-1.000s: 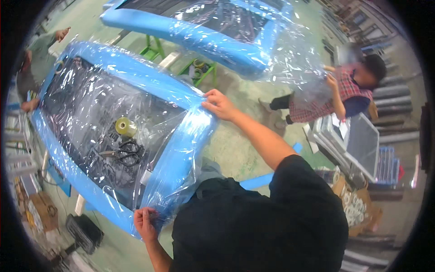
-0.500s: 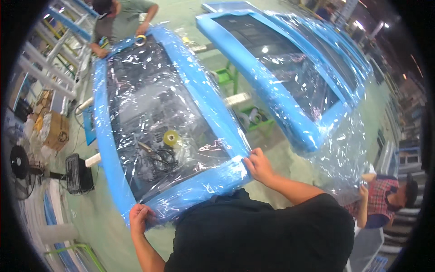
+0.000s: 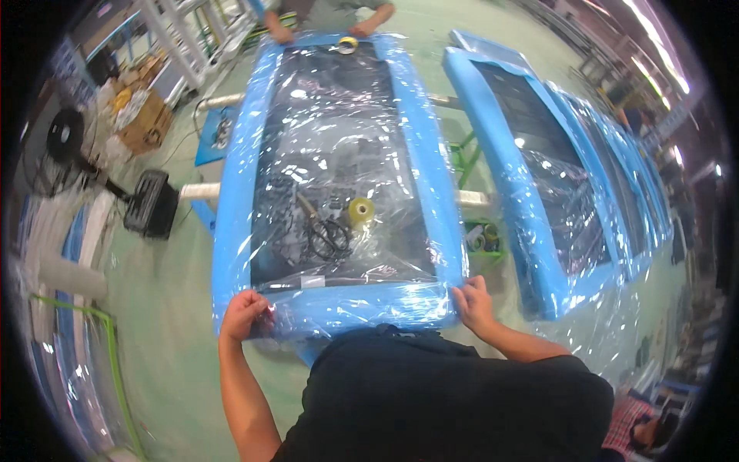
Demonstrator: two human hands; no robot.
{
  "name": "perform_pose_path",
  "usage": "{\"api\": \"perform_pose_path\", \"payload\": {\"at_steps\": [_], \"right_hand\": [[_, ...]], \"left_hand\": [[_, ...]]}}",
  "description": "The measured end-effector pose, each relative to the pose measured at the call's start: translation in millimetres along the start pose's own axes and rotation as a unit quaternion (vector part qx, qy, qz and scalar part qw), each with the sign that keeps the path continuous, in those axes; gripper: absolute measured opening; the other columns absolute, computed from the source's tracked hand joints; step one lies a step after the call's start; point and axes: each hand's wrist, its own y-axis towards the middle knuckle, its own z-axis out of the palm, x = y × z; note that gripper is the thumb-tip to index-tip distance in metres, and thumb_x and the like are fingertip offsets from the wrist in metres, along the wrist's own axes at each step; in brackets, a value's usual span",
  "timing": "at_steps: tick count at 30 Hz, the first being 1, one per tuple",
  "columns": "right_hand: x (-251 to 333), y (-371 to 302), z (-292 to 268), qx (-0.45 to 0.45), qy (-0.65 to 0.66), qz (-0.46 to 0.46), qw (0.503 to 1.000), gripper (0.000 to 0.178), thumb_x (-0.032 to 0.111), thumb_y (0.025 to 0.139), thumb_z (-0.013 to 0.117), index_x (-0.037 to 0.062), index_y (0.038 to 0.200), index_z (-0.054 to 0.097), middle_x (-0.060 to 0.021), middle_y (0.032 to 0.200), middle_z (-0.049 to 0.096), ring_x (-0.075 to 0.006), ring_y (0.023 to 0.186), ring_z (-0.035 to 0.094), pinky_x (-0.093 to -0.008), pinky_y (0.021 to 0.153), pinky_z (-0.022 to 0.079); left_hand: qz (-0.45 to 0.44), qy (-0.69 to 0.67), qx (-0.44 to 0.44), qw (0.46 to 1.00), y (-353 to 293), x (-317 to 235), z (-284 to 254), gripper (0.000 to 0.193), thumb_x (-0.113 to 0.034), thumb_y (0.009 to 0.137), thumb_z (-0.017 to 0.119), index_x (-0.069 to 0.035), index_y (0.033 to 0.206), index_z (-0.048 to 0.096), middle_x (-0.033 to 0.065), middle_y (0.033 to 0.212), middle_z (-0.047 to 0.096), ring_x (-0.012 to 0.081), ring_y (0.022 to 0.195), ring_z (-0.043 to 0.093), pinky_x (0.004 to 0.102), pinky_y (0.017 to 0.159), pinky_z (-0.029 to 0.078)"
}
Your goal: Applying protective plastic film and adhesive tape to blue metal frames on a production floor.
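Note:
A large panel framed in blue padding lies before me under clear plastic film. My left hand is closed on the film at the near left corner; something small and dark red shows by its fingers. At the near right corner my right hand pinches the film, fingers closed. On the panel's dark middle are a yellowish tape roll and what looks like black-handled scissors. A small white label sits near the close edge.
Across the panel's far end, a co-worker's hands rest by another tape roll. More blue-edged wrapped panels stand to the right. A black fan, a black case and a cardboard box are at left. Another person is at lower right.
My view has turned, so the panel now lies straighter before me. Both hands keep hold of the film's near corners. The film lies flatter, and the person at right is lower in view.

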Motion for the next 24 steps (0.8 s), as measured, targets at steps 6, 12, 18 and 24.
{"api": "perform_pose_path", "payload": {"at_steps": [6,12,18,24], "right_hand": [[-11.6,3.0,1.7,0.025,-0.055,-0.047,0.997,0.032,0.020,0.102,0.067,-0.0024,0.079,0.062,-0.0178,0.094,0.054,-0.0343,0.087,0.056,-0.0436,0.077,0.047],[-17.1,13.2,3.7,0.066,-0.086,-0.097,0.989,0.031,0.021,0.104,0.064,-0.0021,0.083,0.062,-0.0203,0.097,0.054,-0.0399,0.087,0.058,-0.0475,0.077,0.048],[-21.1,22.7,-16.7,0.137,-0.077,-0.143,0.977,0.037,0.032,0.092,0.079,0.0009,0.083,0.063,-0.0181,0.096,0.052,-0.0394,0.086,0.059,-0.0483,0.073,0.049],[-9.8,37.5,-36.2,0.219,-0.094,-0.157,0.959,0.054,0.058,0.088,0.076,0.0046,0.088,0.065,-0.0172,0.096,0.053,-0.0425,0.082,0.061,-0.0495,0.069,0.050]], "left_hand": [[0.069,0.097,-0.042,0.992,-5.9,-3.8,5.1,0.019,-0.020,0.097,0.070,-0.005,0.086,0.066,0.0063,0.082,0.071,0.0155,0.074,0.068,0.0324,0.071,0.054],[0.076,0.102,-0.021,0.992,-5.1,-13.0,10.0,0.019,-0.019,0.096,0.072,-0.003,0.090,0.063,0.0087,0.087,0.073,0.0161,0.076,0.070,0.0343,0.068,0.058],[0.036,0.078,0.009,0.996,-7.6,-24.9,2.7,0.020,-0.019,0.095,0.072,-0.003,0.087,0.064,0.0088,0.085,0.073,0.0167,0.074,0.071,0.0343,0.065,0.059],[0.049,-0.039,0.025,0.998,-9.9,-13.5,-0.2,0.018,-0.014,0.096,0.073,-0.003,0.086,0.063,0.0104,0.085,0.072,0.0183,0.073,0.071,0.0333,0.066,0.060]]}}
